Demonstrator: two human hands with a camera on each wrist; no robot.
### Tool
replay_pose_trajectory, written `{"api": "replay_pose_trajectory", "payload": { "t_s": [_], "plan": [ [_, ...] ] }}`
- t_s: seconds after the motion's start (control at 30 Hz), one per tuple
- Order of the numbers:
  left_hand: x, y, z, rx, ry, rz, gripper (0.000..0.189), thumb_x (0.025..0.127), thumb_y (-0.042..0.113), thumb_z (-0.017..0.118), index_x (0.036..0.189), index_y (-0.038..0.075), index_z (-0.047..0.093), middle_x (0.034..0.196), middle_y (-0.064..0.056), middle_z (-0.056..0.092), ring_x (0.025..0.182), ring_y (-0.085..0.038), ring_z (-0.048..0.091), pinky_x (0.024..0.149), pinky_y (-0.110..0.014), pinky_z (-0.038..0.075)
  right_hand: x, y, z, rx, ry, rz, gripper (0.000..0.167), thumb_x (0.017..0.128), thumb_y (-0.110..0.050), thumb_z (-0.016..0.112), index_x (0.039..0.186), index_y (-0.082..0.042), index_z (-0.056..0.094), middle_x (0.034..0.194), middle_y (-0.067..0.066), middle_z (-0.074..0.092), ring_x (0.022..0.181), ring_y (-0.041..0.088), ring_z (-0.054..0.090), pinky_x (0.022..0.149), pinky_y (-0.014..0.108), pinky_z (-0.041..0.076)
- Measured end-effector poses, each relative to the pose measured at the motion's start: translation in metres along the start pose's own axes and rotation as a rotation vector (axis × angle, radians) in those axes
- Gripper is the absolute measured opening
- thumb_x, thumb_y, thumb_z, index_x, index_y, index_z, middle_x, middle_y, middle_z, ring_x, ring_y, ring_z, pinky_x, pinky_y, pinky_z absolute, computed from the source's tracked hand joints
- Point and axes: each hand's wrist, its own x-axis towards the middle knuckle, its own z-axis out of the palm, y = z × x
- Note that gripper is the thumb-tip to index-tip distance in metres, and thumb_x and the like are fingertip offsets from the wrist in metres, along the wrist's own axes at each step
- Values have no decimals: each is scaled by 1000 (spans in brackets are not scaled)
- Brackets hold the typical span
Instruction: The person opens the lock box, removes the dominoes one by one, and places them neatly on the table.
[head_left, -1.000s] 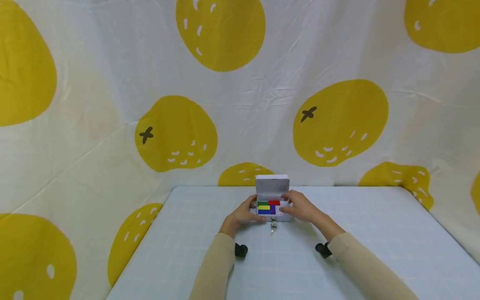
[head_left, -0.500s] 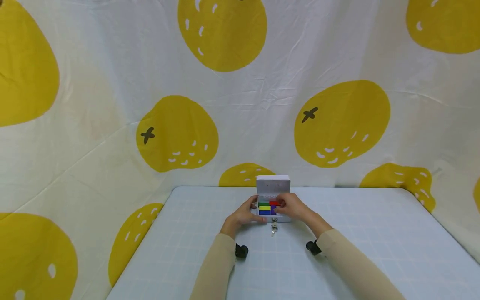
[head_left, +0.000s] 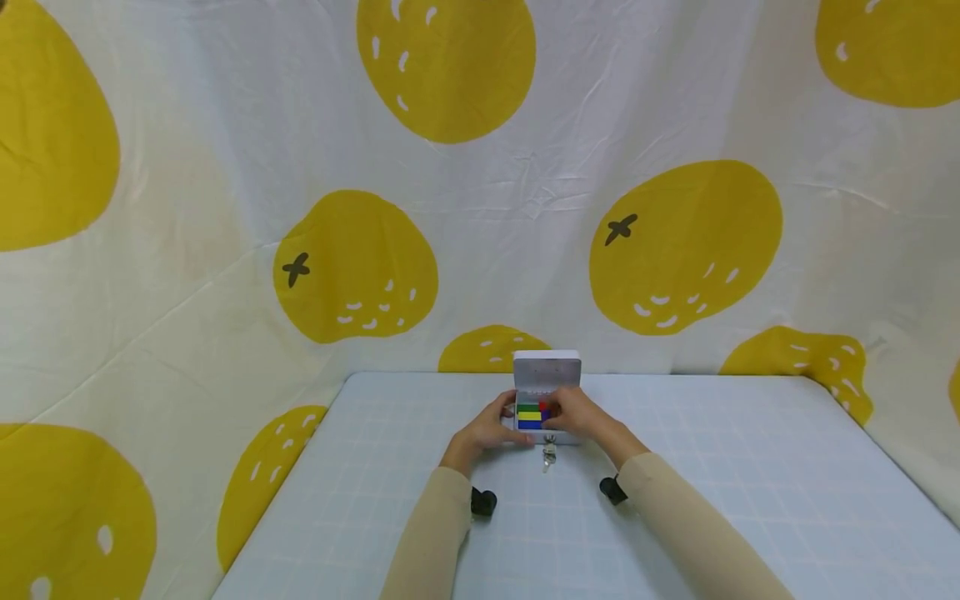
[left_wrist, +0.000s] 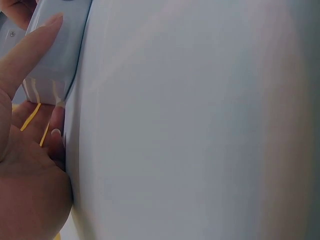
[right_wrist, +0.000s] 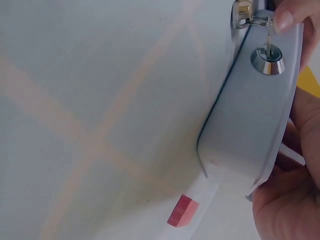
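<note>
A white metal cash box stands near the far edge of the table, its lid raised. A key sits in the front lock, with a key ring and another key hanging from it. Inside lie a green block, a yellow block and a blue block; bits of red and purple blocks show by the right fingertips. My left hand grips the box's left side, thumb across its front. My right hand reaches inside, fingers bent over the right-hand blocks; whether it pinches one is hidden.
A small red block lies beside the box's right end in the right wrist view. The table has a pale checked cover. Behind its far edge hangs a white curtain with yellow fruit prints.
My right hand has moved left inside the box, from its right side over the red and purple blocks. My left hand has stayed on the box.
</note>
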Motion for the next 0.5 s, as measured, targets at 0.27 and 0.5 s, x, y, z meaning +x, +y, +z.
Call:
{"api": "replay_pose_trajectory", "payload": {
  "t_s": [0.27, 0.5],
  "plan": [
    [3, -2, 1, 13, 8, -15, 94, 75, 28, 94, 153, 35, 42, 139, 0, 52, 123, -28, 45, 113, -57, 36, 1, -1, 0, -25, 17, 8, 47, 84, 4, 80, 129, 1, 66, 115, 15, 70, 94, 26, 66, 95, 45, 56],
    [3, -3, 2, 8, -2, 14, 92, 75, 25, 94, 152, 32, 43, 136, -1, 53, 121, -28, 45, 112, -55, 36, 0, 0, 0, -79, 26, -5, 43, 82, 1, 83, 123, 2, 68, 105, 13, 70, 87, 23, 62, 91, 42, 57]
  ]
}}
